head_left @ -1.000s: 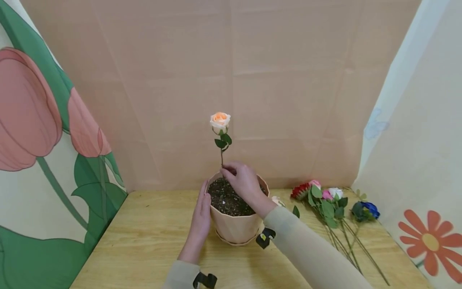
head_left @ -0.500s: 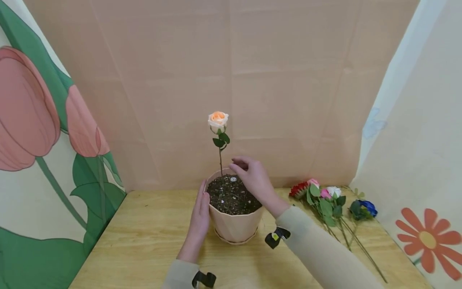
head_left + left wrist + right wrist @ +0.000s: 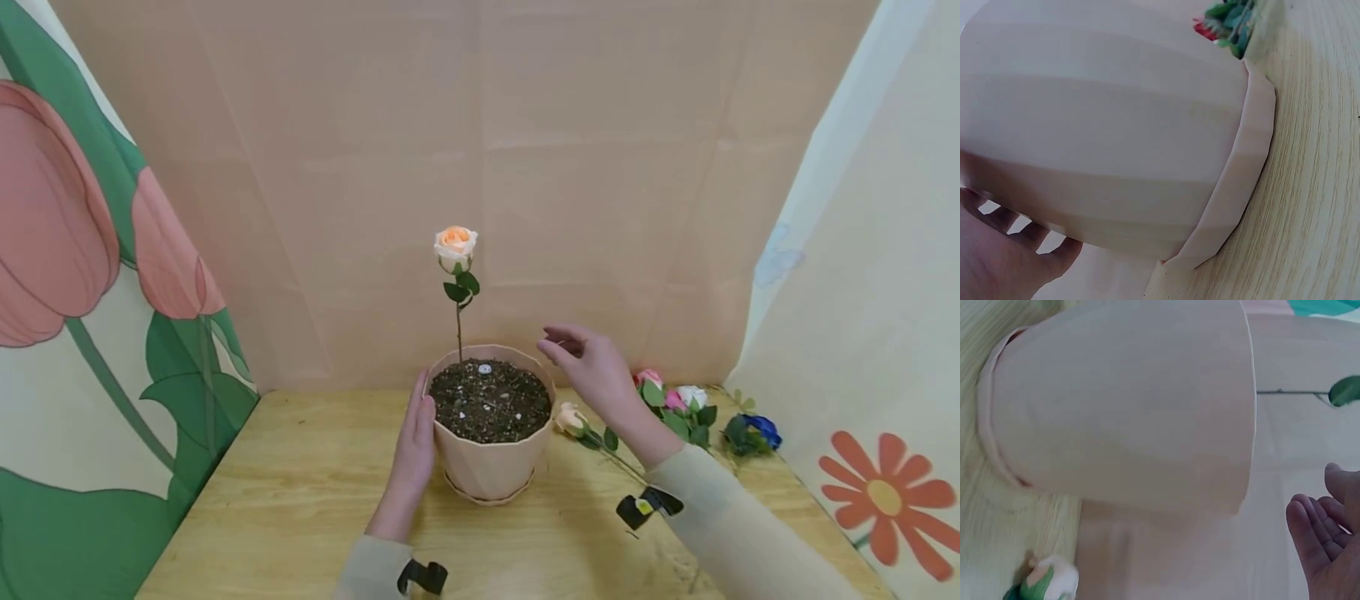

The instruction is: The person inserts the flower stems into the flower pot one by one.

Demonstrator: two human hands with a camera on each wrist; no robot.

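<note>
A pale pink pot (image 3: 487, 471) sits on its saucer (image 3: 491, 499) on the wooden table (image 3: 292, 500), filled with dark soil (image 3: 491, 408) dotted with white bits. 1 peach rose (image 3: 455, 247) stands upright in the soil near the far left part of the rim, its bare stem rising to a few green leaves below the bloom. The left hand (image 3: 417, 437) rests along the pot's left side, its fingers straight and laid against the wall. The right hand (image 3: 597, 372) hangs in the air to the right of the pot, touching nothing, its fingers loosely bent and the thumb apart from them. Below it, a second rose (image 3: 572, 420) lies on the table just beside the pot, its stem running toward the right sleeve (image 3: 738, 521). Farther right lie pink blooms (image 3: 649, 379), a white bloom (image 3: 692, 397) and a blue flower (image 3: 764, 432), partly behind the forearm. A plain backdrop (image 3: 375, 192) rises behind, with painted tulips (image 3: 48, 225) on the left and a painted orange-red flower (image 3: 885, 498) on the right
</note>
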